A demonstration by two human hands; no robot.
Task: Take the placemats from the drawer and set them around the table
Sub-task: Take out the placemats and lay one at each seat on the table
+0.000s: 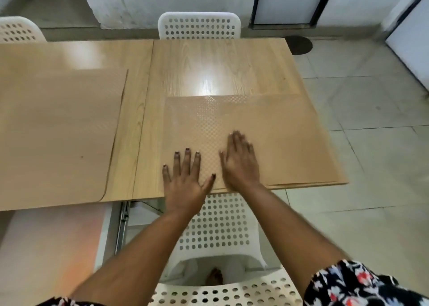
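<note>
- The left hand (185,178) lies flat on the near left corner of a tan placemat (278,138), its fingers (187,159) straight and spread wide, the thumb pointing to the right.
- The right hand (240,161) lies on the same placemat, just beside the left hand; it looks blurred, the fingers are straight and close together, and they hold nothing.
- This placemat lies on the right part of the wooden table (209,68), at the near edge, and its right side reaches the right edge of the table. It has a fine pattern of small squares that shines in the light.
- At the near right edge some thin layers show under it; I cannot tell if it is more than one mat.
- A second placemat (58,131), tan and with rounded corners, lies on the left part of the table, well apart from the hands. Its near edge reaches the table's edge.
- A white chair with round holes (220,224) stands under the near edge, between the two forearms.
- Another white chair (199,25) stands at the far side, and a third one (18,30) shows at the far left.
- The sleeves (362,284) have a dark flower print.
- The floor (371,120) is of pale tiles.
</note>
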